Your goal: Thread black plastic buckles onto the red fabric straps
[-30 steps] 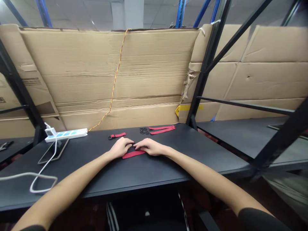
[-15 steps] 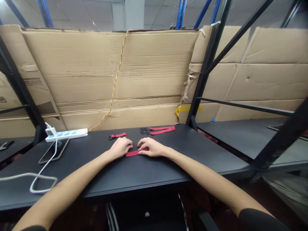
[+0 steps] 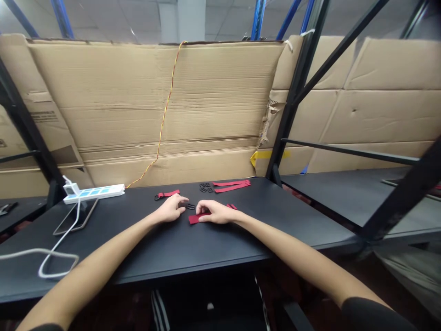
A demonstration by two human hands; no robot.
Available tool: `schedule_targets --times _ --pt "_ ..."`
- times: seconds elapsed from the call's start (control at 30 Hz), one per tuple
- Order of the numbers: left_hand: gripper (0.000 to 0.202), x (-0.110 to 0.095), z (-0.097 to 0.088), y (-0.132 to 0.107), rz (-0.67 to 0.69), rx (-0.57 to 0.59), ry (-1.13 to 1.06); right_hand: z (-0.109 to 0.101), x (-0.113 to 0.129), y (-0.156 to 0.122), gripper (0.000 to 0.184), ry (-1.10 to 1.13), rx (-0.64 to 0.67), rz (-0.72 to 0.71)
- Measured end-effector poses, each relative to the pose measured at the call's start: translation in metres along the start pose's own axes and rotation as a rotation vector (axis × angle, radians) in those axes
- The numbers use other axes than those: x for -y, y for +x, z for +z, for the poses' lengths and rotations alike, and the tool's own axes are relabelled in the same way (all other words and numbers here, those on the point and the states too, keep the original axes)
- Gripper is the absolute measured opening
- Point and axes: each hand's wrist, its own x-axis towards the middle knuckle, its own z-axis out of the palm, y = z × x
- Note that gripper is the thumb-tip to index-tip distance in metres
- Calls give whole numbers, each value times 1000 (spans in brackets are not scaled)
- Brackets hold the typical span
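Observation:
My right hand [image 3: 214, 212] pinches a red webbing strap [image 3: 194, 219] above the black table; the strap's short end sticks out to the left, and more red shows beyond the wrist. My left hand [image 3: 171, 208] is off the strap, its fingers apart and nothing in them. Between the hands lies a pair of small black rings [image 3: 190, 206], close to my left fingertips. Behind my left hand is another red strap [image 3: 169, 194] with a black ring at its left end. Further back are several black buckles [image 3: 206, 187] and a folded red strap [image 3: 231, 185].
A white power strip [image 3: 99, 192] with a plugged-in charger and white cable [image 3: 58, 250] lies at the left, by a phone-like device [image 3: 77, 217]. A cardboard wall [image 3: 138, 105] and black metal posts [image 3: 292, 101] bound the table [image 3: 193, 250].
My left hand has let go of the red strap and opened, moving slightly left. The strap's end has shifted right in my right hand. The small black rings now show between the hands.

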Motion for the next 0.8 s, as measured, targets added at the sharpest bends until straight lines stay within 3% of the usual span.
schedule_targets --times 0.13,0.23,0.4,0.57,0.67,0.8 --pt "38 -13 1 -5 115 44 104 -1 -1 -1 28 7 26 -18" --pt "32 -19 -1 -4 145 100 99 -1 0 -1 23 -37 10 -3" --pt "27 -16 -4 0 27 33 -55 -3 8 -1 23 9 -60 89" --pt "26 -15 1 0 -143 -21 -403 -4 16 0 34 55 -146 177" --pt "32 -22 5 -1 -160 -36 -509 -2 18 1 33 44 -204 208" --pt "35 -32 8 -4 -116 -31 -445 -1 18 2 29 22 -269 229"
